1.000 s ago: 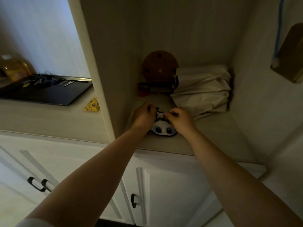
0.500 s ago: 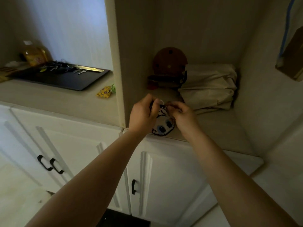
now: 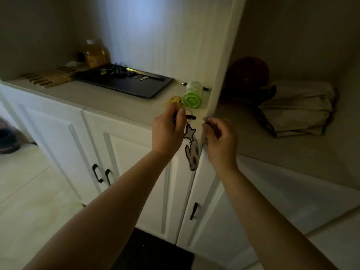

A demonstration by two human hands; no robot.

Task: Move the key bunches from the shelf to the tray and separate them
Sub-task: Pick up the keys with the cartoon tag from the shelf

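Observation:
My left hand point(image 3: 169, 131) and my right hand point(image 3: 220, 141) are raised in front of the counter edge, close together. The left hand pinches a key bunch point(image 3: 190, 133) by its ring, and flat black-and-white charms dangle below between the two hands. The right hand's fingers are closed on a small metal piece of the same bunch. A black tray point(image 3: 152, 88) lies further back on the counter to the left, with several keys point(image 3: 116, 72) spread along its far side. The shelf point(image 3: 272, 145) is the recess at right.
A green roll point(image 3: 192, 94) and a yellow trinket point(image 3: 174, 99) lie on the counter beside the divider panel point(image 3: 224, 55). A bottle point(image 3: 96, 53) and a wooden rack point(image 3: 46, 77) stand left of the tray. In the shelf recess sit a folded cloth bundle point(image 3: 298, 108) and a brown ball point(image 3: 247, 72).
Both hands lifted the key bunch off the shelf and carried it left, out of the recess. The charms now hang free. The view has swung left toward the tray.

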